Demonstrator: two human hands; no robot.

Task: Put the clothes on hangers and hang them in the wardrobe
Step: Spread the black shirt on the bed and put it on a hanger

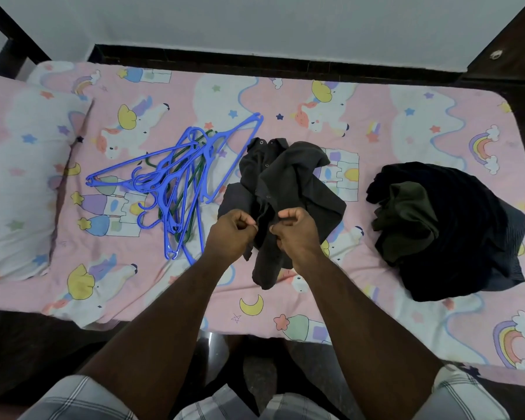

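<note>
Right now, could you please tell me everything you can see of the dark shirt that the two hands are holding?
The dark shirt is charcoal grey, of thin woven-looking cloth, with a collar at its far end and small buttons along a front edge. It lies crumpled, not spread, on the pink unicorn bedsheet, between the pile of blue and green hangers and a heap of dark clothes. The left hand and the right hand each pinch its near front edge, fingers curled. It touches no hanger that I can see.

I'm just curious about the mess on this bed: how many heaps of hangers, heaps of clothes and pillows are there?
Heaps of hangers: 1
Heaps of clothes: 2, the dark shirt both hands hold and a dark pile
Pillows: 1
Total: 4
</note>
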